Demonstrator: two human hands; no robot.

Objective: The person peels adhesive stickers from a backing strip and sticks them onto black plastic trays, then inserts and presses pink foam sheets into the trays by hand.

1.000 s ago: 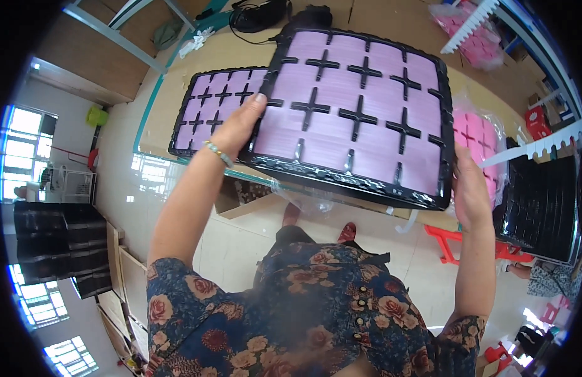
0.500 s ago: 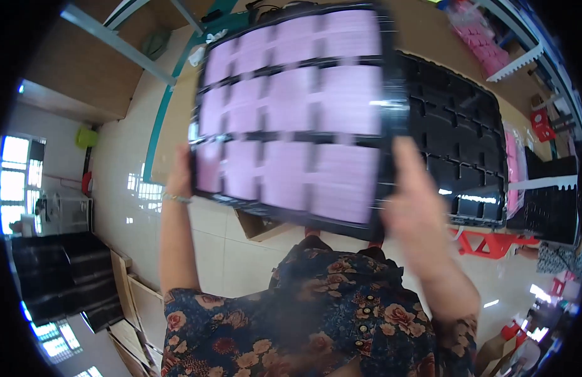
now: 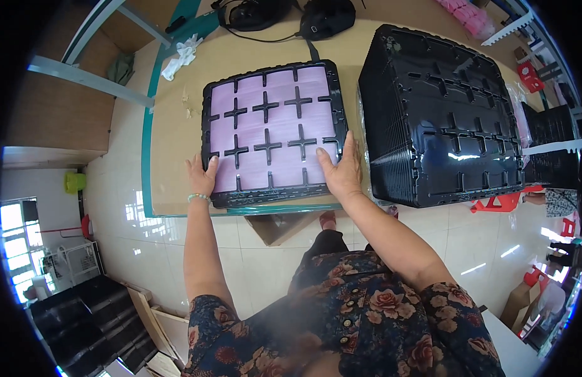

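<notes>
A black plastic tray point(image 3: 275, 132) with pink inserts in its square pockets lies flat on the brown table point(image 3: 171, 132). My left hand point(image 3: 201, 174) rests palm down on its near left corner. My right hand point(image 3: 341, 169) lies flat on its near right corner, fingers spread. Neither hand grips anything. To the right stands a tall stack of empty black trays point(image 3: 441, 119), close beside the pink-filled tray.
Black bags and cables point(image 3: 291, 16) lie at the table's far edge, a white glove point(image 3: 181, 53) at the far left. More black trays point(image 3: 558, 147) stand at far right. Red stools point(image 3: 501, 202) and a cardboard box point(image 3: 278, 227) are below the table's edge.
The pink-filled tray was held up in both hands and tilted toward me; now it lies flat on the table at the left, with both hands pressing on its near edge.
</notes>
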